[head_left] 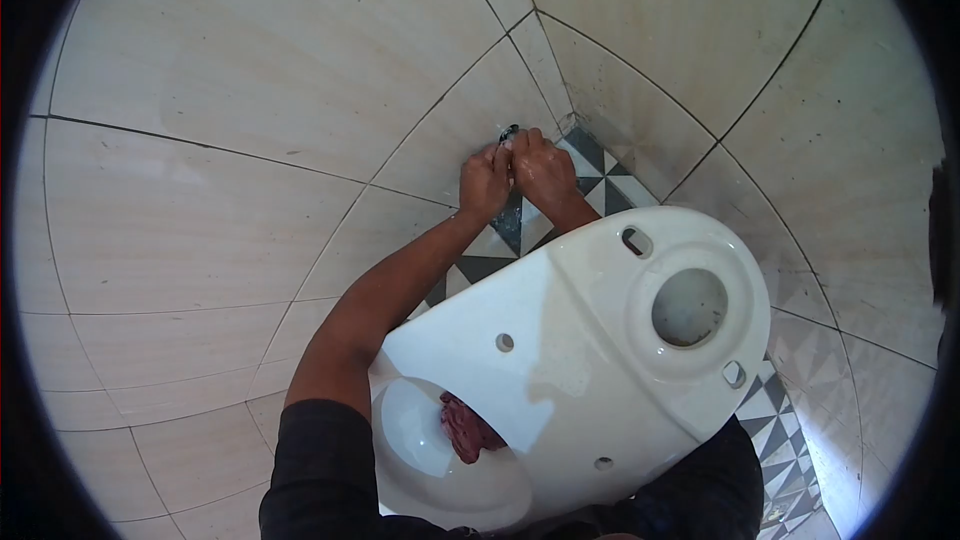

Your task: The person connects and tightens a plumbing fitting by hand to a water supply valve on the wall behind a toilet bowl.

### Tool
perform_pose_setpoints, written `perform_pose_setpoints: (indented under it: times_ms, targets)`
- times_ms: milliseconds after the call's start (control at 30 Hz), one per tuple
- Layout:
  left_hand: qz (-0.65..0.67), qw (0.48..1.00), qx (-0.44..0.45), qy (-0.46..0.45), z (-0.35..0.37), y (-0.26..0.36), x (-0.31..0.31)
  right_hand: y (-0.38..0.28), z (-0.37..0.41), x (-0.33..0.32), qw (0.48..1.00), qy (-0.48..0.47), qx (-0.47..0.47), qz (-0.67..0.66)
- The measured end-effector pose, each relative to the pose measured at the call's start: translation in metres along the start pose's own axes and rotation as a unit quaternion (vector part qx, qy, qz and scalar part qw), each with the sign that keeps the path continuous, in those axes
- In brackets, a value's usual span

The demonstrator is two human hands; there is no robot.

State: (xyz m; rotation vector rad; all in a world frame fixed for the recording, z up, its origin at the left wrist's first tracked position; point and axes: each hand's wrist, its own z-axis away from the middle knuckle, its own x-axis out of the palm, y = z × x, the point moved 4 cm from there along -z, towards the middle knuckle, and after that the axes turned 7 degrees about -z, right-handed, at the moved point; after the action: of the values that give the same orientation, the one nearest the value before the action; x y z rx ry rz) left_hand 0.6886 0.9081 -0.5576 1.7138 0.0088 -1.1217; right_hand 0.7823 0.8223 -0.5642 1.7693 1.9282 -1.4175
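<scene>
Both hands meet low on the tiled wall, near the room's corner. My left hand has its fingers bent around a small dark fitting at the wall. Close against it, my right hand curls its fingers at the same fitting. The fingers hide most of this part, and its exact shape cannot be made out. Beneath my forearms lies a white ceramic toilet, tilted, with a round opening and several smaller holes in its surface. A dark red cloth is bunched in its bowl.
Beige tiled walls rise on the left and the right and meet in a corner beyond my hands. The floor has grey and white triangle-patterned tiles. The toilet spans the space between my body and the corner.
</scene>
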Motion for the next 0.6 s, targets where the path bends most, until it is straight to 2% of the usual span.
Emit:
perform_pose_setpoints:
  times_ms: [67, 133, 200, 233, 300, 400, 533, 600]
  targets:
    - [0.013, 1.000, -0.002, -0.008, -0.001, 0.001, 0.000, 0.003, 0.000, 0.001, 1.000, -0.001, 0.009, -0.020]
    - [0.023, 1.000, -0.002, -0.016, -0.004, -0.003, 0.000, 0.008, 0.000, 0.005, 0.993, -0.034, 0.069, -0.090]
    - [0.054, 0.996, -0.057, -0.039, -0.006, -0.019, 0.006, 0.008, 0.000, 0.007, 0.990, -0.034, 0.091, -0.106]
    - [0.054, 0.996, -0.057, -0.041, -0.004, -0.012, 0.004, 0.010, 0.001, 0.008, 0.986, -0.035, 0.114, -0.121]
    - [0.238, 0.950, -0.180, -0.090, 0.008, 0.001, 0.005, 0.008, 0.002, 0.005, 0.983, -0.032, 0.126, -0.133]
    - [0.249, 0.936, -0.230, -0.098, 0.010, 0.001, 0.004, 0.009, 0.002, 0.004, 0.978, -0.023, 0.138, -0.157]
    - [0.242, 0.939, -0.220, -0.106, 0.009, 0.015, 0.002, 0.012, 0.002, 0.006, 0.973, 0.006, 0.132, -0.189]
    - [0.219, 0.938, -0.230, -0.138, 0.008, 0.012, 0.003, 0.011, 0.000, 0.008, 0.972, 0.000, 0.145, -0.186]
